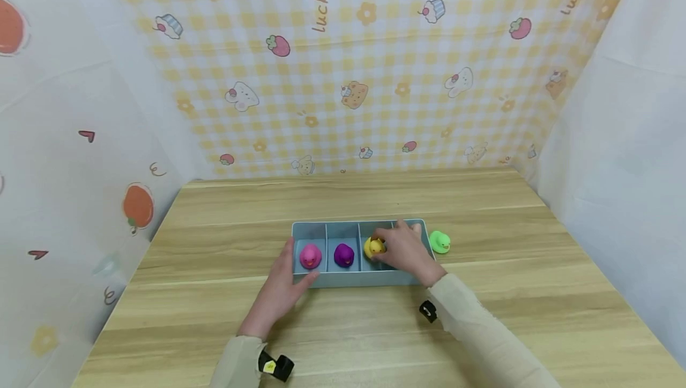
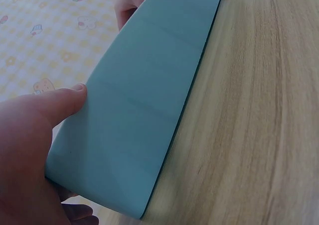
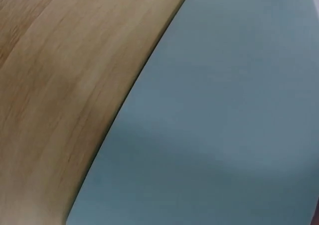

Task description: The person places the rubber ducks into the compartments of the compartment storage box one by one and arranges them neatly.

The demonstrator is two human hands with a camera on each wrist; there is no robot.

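Note:
A blue-grey divided storage box (image 1: 343, 279) sits on the wooden table. Its left compartment holds a pink toy duck (image 1: 310, 256), and a purple toy duck (image 1: 344, 255) is in the one beside it. My left hand (image 1: 282, 284) grips the box's left end; in the left wrist view its thumb (image 2: 70, 101) lies at the front rim, with the fingers round the end wall. Over the right part of the box, my right hand (image 1: 403, 249) pinches a yellow toy duck (image 1: 373, 247) between thumb and fingers, partly covering the rightmost compartment.
Just outside the box's right end, a green toy duck (image 1: 440, 242) is on the table (image 1: 236, 209). A checked, printed cloth (image 1: 354, 66) hangs behind the table, with pale cloth at both sides. The box's front wall (image 3: 224, 110) fills much of the right wrist view.

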